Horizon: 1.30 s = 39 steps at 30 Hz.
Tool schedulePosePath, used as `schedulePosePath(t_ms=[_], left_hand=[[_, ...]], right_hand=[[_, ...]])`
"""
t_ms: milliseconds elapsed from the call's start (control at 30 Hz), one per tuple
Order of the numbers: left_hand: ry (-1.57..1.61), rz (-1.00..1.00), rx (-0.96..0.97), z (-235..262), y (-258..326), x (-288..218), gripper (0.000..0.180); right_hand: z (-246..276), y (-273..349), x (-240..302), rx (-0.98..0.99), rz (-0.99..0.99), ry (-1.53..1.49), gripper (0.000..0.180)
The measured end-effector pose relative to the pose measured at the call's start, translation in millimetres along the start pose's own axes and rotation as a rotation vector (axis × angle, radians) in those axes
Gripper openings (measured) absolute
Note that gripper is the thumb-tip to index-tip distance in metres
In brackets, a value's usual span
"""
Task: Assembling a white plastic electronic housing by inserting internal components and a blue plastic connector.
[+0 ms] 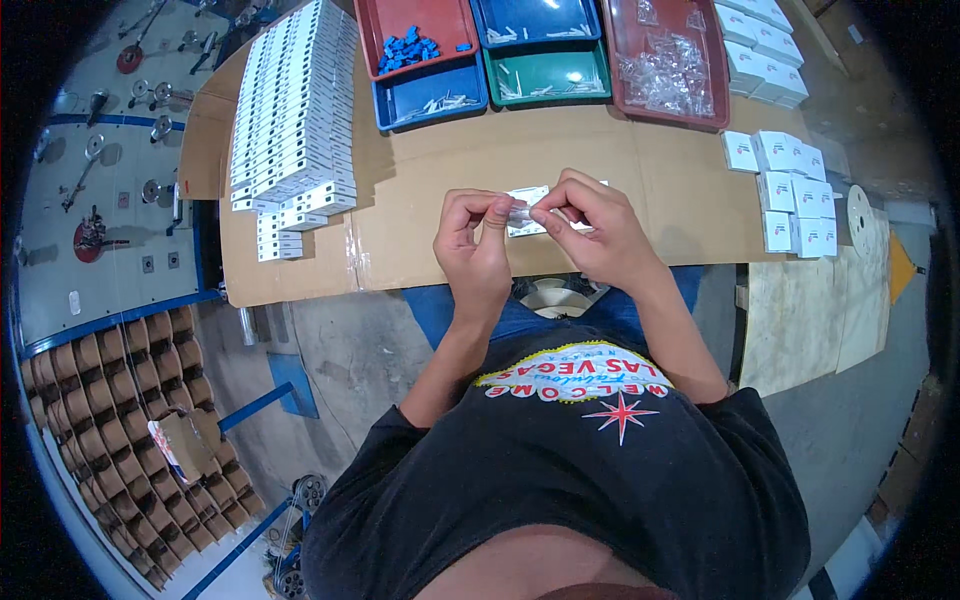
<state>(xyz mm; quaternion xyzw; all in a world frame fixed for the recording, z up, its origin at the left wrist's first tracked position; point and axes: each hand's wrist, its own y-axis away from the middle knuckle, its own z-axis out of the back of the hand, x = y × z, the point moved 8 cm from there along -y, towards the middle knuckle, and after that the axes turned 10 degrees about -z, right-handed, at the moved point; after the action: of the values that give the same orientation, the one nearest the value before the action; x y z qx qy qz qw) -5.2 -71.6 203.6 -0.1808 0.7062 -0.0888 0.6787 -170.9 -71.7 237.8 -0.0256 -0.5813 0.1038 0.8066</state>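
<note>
Over the near part of the cardboard-covered table, both my hands pinch one small clear plastic piece (520, 212); its exact kind is too small to make out. My left hand (474, 240) grips its left side between thumb and fingers. From the right, my right hand (592, 225) closes thumb and fingertips on the other side. Just under and behind the fingers lies a flat white item (527, 194) with some print, partly hidden by the hands.
Tall stacks of white boxes (297, 100) stand on the left. Along the back sit a red tray of blue parts (366, 30), blue and green trays (550, 100) of small pieces, and a dark red tray (718, 118) of clear plastic pieces. More white boxes (795, 190) stand right.
</note>
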Motion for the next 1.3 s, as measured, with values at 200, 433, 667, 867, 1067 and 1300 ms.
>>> schedulePosePath(t_ms=[200, 433, 667, 867, 1067, 1300], left_hand=[[-0.019, -0.030, -0.251, 74, -37, -8, 0.010], [0.125, 0.063, 0.003, 15, -22, -15, 0.014], [0.254, 0.099, 0.272, -16, -6, -22, 0.010], [0.282, 0.063, 0.519, -9, -15, -51, 0.020], [-0.366, -0.452, 1.186, -34, -24, -94, 0.022], [-0.368, -0.568, 1.369, -44, -8, -107, 0.020]], right_hand=[[73, 15, -74, -0.171, -0.250, 0.004, 0.009], [47, 5, -7, -0.022, -0.076, 0.088, 0.017], [8, -4, 18, 0.267, -0.053, 0.233, 0.025], [-1, 7, 44, 0.465, 0.160, 0.261, 0.020], [-7, 15, 54, 0.596, 0.184, 0.144, 0.015], [-6, 29, 53, 0.664, 0.217, 0.018, 0.024]])
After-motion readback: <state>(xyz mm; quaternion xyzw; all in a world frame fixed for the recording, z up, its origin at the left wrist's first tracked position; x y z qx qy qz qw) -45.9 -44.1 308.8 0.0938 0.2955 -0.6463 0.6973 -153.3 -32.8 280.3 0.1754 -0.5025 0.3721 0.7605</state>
